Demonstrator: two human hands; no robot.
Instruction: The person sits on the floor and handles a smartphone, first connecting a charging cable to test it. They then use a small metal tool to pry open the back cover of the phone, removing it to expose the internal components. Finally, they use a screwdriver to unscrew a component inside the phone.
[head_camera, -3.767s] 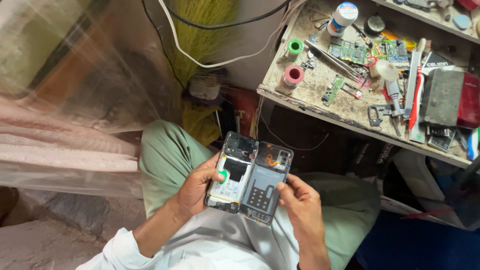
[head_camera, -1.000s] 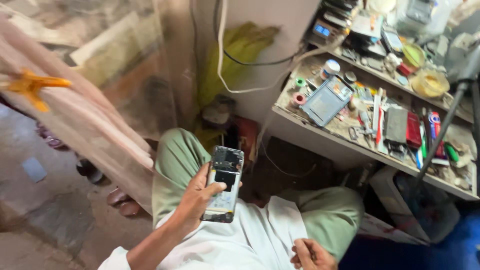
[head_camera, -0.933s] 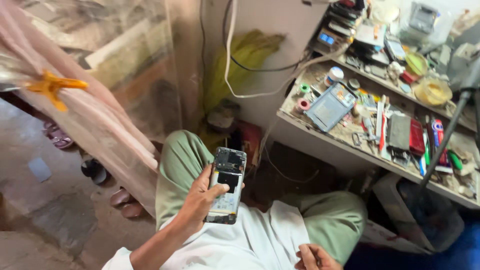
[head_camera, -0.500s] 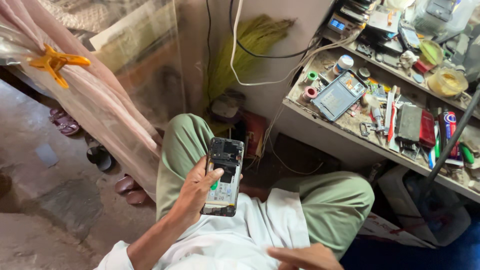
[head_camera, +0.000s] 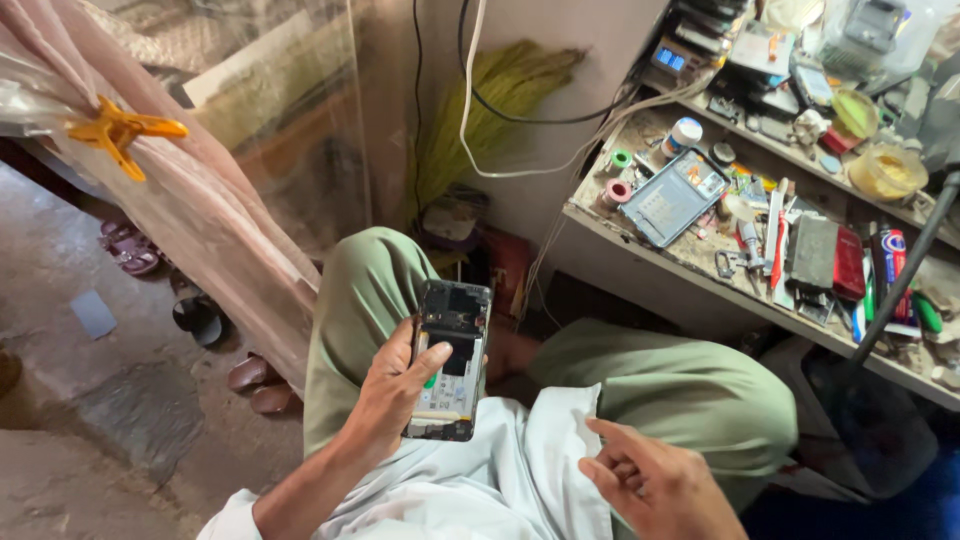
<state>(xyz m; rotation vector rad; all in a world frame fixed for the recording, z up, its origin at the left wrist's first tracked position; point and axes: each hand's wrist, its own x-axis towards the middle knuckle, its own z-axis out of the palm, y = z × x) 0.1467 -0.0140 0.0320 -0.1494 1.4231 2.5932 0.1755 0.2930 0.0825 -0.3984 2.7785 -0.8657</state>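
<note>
My left hand (head_camera: 392, 398) holds an opened phone body (head_camera: 449, 360) over my lap, its inner boards and black parts facing up, thumb lying across its lower half. My right hand (head_camera: 655, 483) hovers empty above the white shirt at the lower right, fingers loosely spread, pointing toward the phone and not touching it. A separated phone back panel (head_camera: 676, 197) lies flat on the workbench (head_camera: 640, 250) to the upper right, out of reach of both hands.
The workbench carries tape rolls (head_camera: 614, 187), tweezers, screwdrivers, small boxes and a yellow bowl (head_camera: 887, 172). A white cable (head_camera: 470, 90) hangs down the wall. A plastic curtain with a yellow clip (head_camera: 120, 128) stands at the left; sandals (head_camera: 195, 318) lie on the floor.
Earlier both hands held the phone with its back panel. Now the panel lies on the bench, only my left hand holds the phone, and my right hand has come up over my lap.
</note>
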